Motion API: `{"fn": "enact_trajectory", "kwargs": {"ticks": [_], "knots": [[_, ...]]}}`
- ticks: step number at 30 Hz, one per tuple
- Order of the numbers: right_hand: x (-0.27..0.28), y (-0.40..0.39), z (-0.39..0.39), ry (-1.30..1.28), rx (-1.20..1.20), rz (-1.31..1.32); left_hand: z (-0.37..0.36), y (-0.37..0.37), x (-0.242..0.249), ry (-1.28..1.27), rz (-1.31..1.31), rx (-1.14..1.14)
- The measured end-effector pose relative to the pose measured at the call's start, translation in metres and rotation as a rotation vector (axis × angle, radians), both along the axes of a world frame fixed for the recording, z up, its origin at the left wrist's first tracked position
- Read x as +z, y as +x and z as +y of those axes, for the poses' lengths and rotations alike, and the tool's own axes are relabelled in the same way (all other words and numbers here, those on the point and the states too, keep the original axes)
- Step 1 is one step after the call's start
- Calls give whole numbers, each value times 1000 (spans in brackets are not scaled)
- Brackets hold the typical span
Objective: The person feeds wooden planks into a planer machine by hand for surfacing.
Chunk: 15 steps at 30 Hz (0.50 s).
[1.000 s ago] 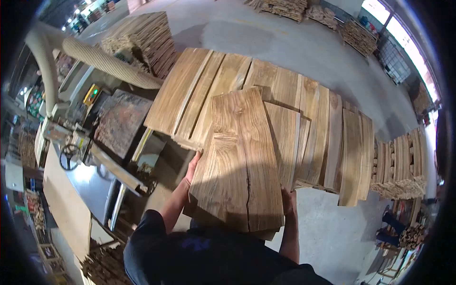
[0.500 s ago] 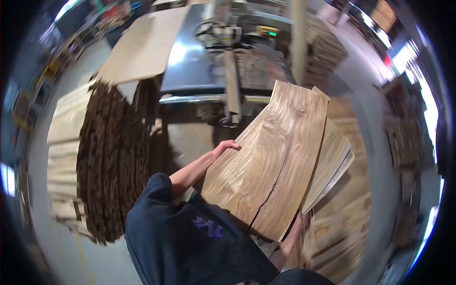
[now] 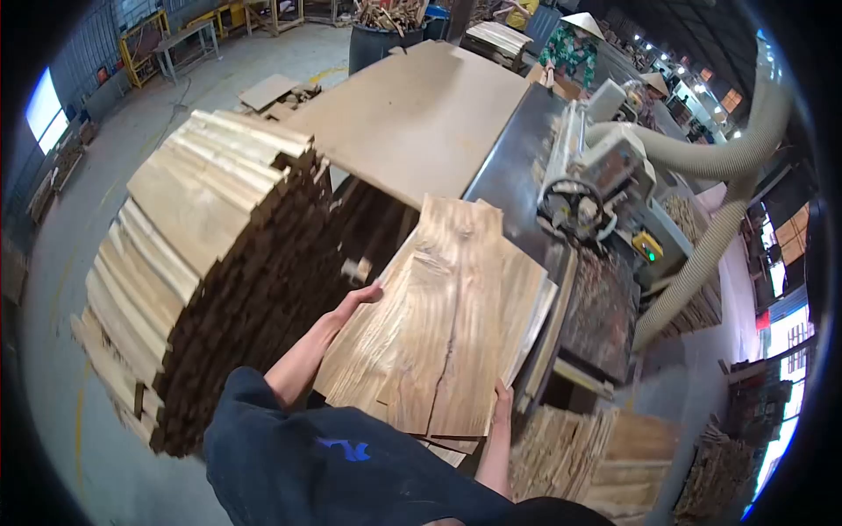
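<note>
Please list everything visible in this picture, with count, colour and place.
boards in hands: several, light brown, centre
board pile: one, tan and brown, left
flat sheet: one, beige, ahead
machine: one, grey, right of sheet
wheel: one, dark, on machine
small box: one, yellow, by machine
hose: two lengths, beige, right
barrel: one, dark, beyond sheet
other piles: several, brown, right
co-workers: at least two, nearest green-clad, background
shirt: one, dark, bottom
left hand: one, bare, boards' left edge
right hand: one, bare, boards' right edge
</note>
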State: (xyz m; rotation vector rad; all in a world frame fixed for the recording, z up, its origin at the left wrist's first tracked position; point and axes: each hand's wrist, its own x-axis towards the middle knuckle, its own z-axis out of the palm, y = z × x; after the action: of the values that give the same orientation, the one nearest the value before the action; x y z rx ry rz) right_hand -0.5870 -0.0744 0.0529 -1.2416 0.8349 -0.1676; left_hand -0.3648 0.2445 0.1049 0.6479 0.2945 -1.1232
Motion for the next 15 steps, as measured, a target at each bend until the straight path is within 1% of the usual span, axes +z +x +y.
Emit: {"fn": "enact_trajectory", "kwargs": {"ticks": [1, 2, 3, 4, 5, 7, 8, 9, 10, 11, 12, 13, 14, 15], "knots": [[-8, 35, 6, -3, 10, 60, 10, 27, 1, 6, -12, 0], [-16, 73, 9, 61, 41, -17, 16, 56, 4, 79, -140, 46], [2, 110, 18, 82, 32, -38, 19, 80, 6, 157, -261, 88], [21, 148, 24, 150, 109, -58, 20, 108, 3, 150, -253, 121], [36, 186, 26, 212, 186, -78, 18, 143, 4, 166, -271, 105], [23, 259, 22, 203, 215, -34, 14, 195, -4, 262, -338, 150], [22, 297, 21, 192, 238, 0, 9, 231, -7, 297, -424, 194], [13, 334, 20, 226, 260, -55, 13, 267, -15, 257, -375, 169], [5, 368, 16, 256, 286, -101, 5, 289, 5, 300, -361, 182], [2, 403, 14, 206, 335, -146, 10, 337, -21, 385, -408, 86], [-4, 434, 16, 154, 307, -157, 2, 357, -10, 554, -598, 80], [-10, 473, 21, 100, 275, -186, 7, 404, -31, 1098, -866, -102], [-23, 504, 27, -290, 222, -60, -4, 429, -47, 1122, -1195, 28], [-35, 523, 32, -687, 178, 80, -28, 440, -30, 1330, -1326, 22]]}}
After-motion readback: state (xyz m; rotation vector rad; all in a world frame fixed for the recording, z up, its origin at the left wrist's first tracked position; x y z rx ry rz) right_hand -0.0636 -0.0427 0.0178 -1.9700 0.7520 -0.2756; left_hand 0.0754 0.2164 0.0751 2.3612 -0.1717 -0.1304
